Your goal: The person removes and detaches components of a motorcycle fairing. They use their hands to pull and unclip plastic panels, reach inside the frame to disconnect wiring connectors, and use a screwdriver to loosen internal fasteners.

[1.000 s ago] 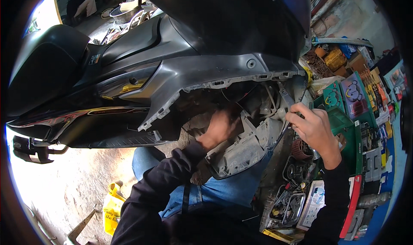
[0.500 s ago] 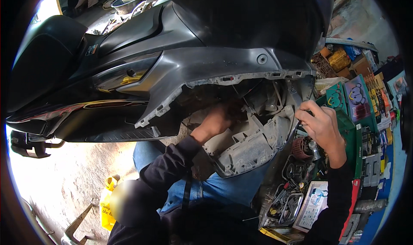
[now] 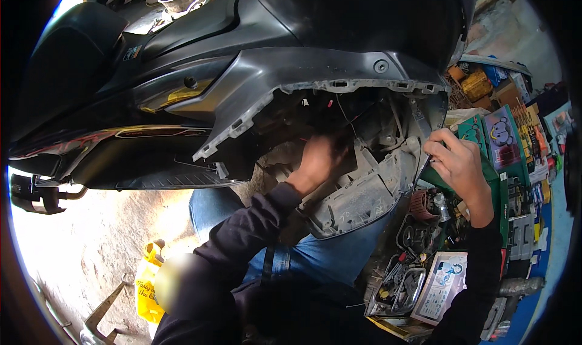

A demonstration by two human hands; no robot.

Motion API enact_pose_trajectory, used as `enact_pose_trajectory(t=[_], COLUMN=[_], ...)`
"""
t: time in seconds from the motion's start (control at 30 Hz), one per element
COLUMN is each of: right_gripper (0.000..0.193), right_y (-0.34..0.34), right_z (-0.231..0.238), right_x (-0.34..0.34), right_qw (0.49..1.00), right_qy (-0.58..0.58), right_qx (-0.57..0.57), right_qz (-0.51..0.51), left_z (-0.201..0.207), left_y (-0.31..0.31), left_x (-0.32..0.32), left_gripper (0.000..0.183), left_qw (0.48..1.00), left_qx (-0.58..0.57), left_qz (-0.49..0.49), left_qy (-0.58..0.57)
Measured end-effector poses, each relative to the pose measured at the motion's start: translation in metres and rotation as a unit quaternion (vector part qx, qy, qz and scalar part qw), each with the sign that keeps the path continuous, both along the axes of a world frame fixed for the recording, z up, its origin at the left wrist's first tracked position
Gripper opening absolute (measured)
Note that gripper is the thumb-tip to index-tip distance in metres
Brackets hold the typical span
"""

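Observation:
A black motor scooter [image 3: 285, 26] fills the upper part of the view, with an open gap along its lower side. A dusty grey plastic panel [image 3: 357, 202] hangs loose below that gap, its inner face showing, close over my jeans. My left hand [image 3: 319, 162] reaches into the gap behind the panel; its fingertips are lost in shadow, so what they touch cannot be made out. With fingers and thumb pinched together, my right hand [image 3: 458, 166] holds the panel's right edge. Thin wires [image 3: 348, 116] hang inside the gap.
At right, a tray [image 3: 394, 293] holds loose parts and tools, beside an illustrated box [image 3: 444, 284]. Green cases [image 3: 476, 130] and many tools stand beyond. A yellow bag [image 3: 148, 287] and a metal frame [image 3: 100, 314] are at lower left on the concrete floor [image 3: 115, 230].
The view has shifted slightly, showing more of the gap's inside. My left hand has shifted a little right and up within the gap; my right hand stays at the panel's edge.

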State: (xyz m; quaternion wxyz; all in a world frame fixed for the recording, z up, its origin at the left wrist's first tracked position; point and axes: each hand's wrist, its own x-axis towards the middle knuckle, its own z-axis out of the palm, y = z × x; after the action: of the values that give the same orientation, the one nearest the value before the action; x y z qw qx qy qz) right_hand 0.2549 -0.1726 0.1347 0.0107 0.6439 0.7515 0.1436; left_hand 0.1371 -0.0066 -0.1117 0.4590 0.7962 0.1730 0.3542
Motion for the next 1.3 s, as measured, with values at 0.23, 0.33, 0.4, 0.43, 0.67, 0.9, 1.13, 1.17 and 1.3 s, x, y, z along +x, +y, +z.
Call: enact_pose_trajectory(t=[0.23, 0.33, 0.4, 0.43, 0.67, 0.9, 1.13, 1.17, 1.3], right_gripper=[0.030, 0.029, 0.029, 0.028, 0.025, 0.025, 0.026, 0.025, 0.025], right_y=[0.001, 0.000, 0.003, 0.001, 0.008, 0.007, 0.007, 0.007, 0.008], right_z=[0.002, 0.002, 0.002, 0.002, 0.005, 0.001, -0.001, -0.001, -0.002], right_x=[-0.004, -0.005, -0.006, -0.005, -0.016, -0.009, -0.010, -0.010, -0.010], right_qw=[1.000, 1.000, 0.999, 0.999, 0.996, 0.994, 0.996, 0.997, 0.997], right_qy=[-0.006, -0.008, -0.008, -0.013, -0.072, -0.099, -0.075, -0.073, -0.075], right_qx=[-0.006, -0.012, -0.021, -0.015, -0.041, -0.037, -0.023, -0.022, -0.021], right_qz=[-0.003, -0.021, -0.032, -0.034, -0.041, -0.037, -0.029, -0.033, -0.028], left_z=[-0.007, 0.001, 0.001, 0.001, -0.009, -0.012, -0.008, -0.009, -0.011], left_y=[-0.002, -0.005, -0.007, -0.010, -0.015, -0.022, -0.014, -0.013, -0.016], left_x=[0.001, -0.008, -0.013, -0.013, -0.014, -0.020, -0.020, -0.019, -0.014], left_gripper=[0.030, 0.027, 0.026, 0.026, 0.024, 0.026, 0.036, 0.037, 0.039], left_qw=[0.997, 0.994, 0.992, 0.989, 0.981, 0.980, 0.977, 0.980, 0.983], left_qx=[-0.035, -0.048, -0.070, -0.095, -0.149, -0.062, -0.147, -0.112, -0.078], left_qz=[0.010, 0.001, -0.009, -0.002, 0.023, 0.059, 0.066, 0.067, 0.077], left_qy=[-0.071, -0.103, -0.109, -0.112, -0.121, -0.181, -0.143, -0.152, -0.145])
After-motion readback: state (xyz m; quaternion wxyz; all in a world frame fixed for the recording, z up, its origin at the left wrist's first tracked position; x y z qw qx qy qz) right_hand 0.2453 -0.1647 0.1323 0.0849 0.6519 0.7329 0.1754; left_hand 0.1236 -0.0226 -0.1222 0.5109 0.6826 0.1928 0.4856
